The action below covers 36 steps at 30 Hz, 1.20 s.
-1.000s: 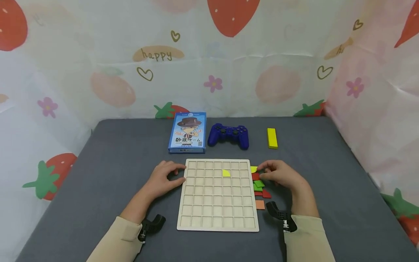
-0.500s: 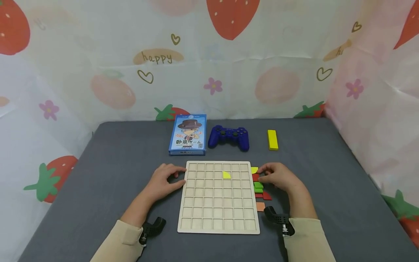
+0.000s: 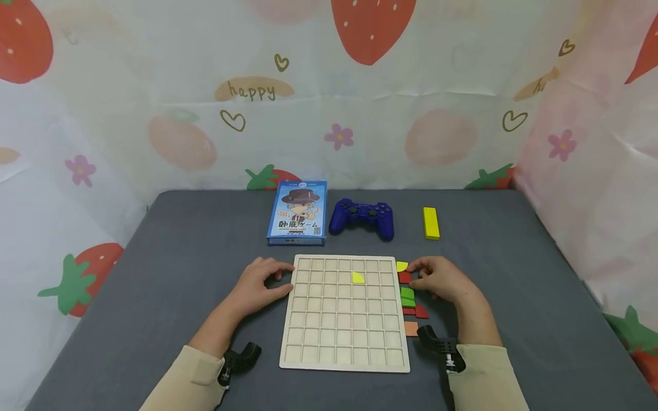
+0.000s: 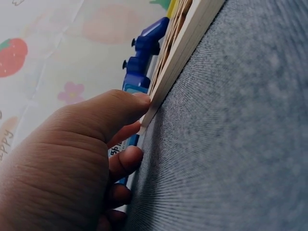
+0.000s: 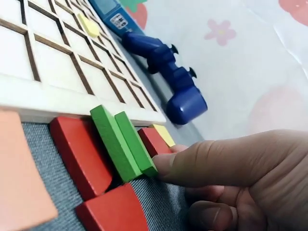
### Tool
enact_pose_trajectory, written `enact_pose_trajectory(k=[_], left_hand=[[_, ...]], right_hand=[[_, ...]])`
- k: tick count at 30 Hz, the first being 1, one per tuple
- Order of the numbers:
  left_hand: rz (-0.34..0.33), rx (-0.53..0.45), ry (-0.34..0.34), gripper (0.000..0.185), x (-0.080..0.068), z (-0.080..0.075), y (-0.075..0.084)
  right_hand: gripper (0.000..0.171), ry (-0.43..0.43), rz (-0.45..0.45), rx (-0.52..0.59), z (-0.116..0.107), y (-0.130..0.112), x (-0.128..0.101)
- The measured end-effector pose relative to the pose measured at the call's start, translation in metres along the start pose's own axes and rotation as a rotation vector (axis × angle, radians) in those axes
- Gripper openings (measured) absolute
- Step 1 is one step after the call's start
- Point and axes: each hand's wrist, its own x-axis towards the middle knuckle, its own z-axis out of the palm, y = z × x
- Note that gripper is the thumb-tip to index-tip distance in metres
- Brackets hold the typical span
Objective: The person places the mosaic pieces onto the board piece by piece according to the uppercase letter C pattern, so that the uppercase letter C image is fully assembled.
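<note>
The left hand point(image 3: 259, 283) steadies the grid board point(image 3: 344, 313) at its left edge, fingers lightly curled against the rim. The right hand point(image 3: 443, 279) touches the red piece point(image 3: 404, 277) beside the board's right edge, fingers point(image 5: 211, 161) close together; better to pinch that piece alone, sparing the green pieces point(image 5: 122, 140)

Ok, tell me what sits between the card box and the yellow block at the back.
The blue game controller sits between the card box and the yellow block, seen in the head view.
</note>
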Motion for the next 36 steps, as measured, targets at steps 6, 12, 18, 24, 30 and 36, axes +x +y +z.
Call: enact_pose_trajectory(k=[6, 12, 18, 24, 30, 36], left_hand=[[0.010, -0.009, 0.010, 0.033, -0.002, 0.003, 0.000], [0.019, -0.008, 0.011, 0.034, -0.002, 0.004, 0.000], [0.032, -0.004, 0.010, 0.033, -0.002, 0.004, 0.000], [0.032, 0.001, 0.012, 0.033, -0.002, 0.003, -0.001], [0.042, 0.011, -0.004, 0.036, -0.003, 0.000, -0.001], [0.078, 0.022, -0.033, 0.046, -0.003, -0.004, -0.001]], right_hand=[[0.030, -0.012, -0.003, -0.022, -0.003, 0.000, -0.003], [0.034, -0.016, -0.015, 0.005, -0.007, -0.001, -0.009], [0.036, 0.028, -0.067, 0.031, -0.013, -0.003, -0.016], [0.035, 0.103, -0.103, 0.022, -0.021, -0.011, -0.020], [0.036, 0.152, -0.132, 0.003, -0.024, -0.024, -0.024], [0.035, 0.156, -0.189, -0.002, -0.023, -0.037, -0.028]])
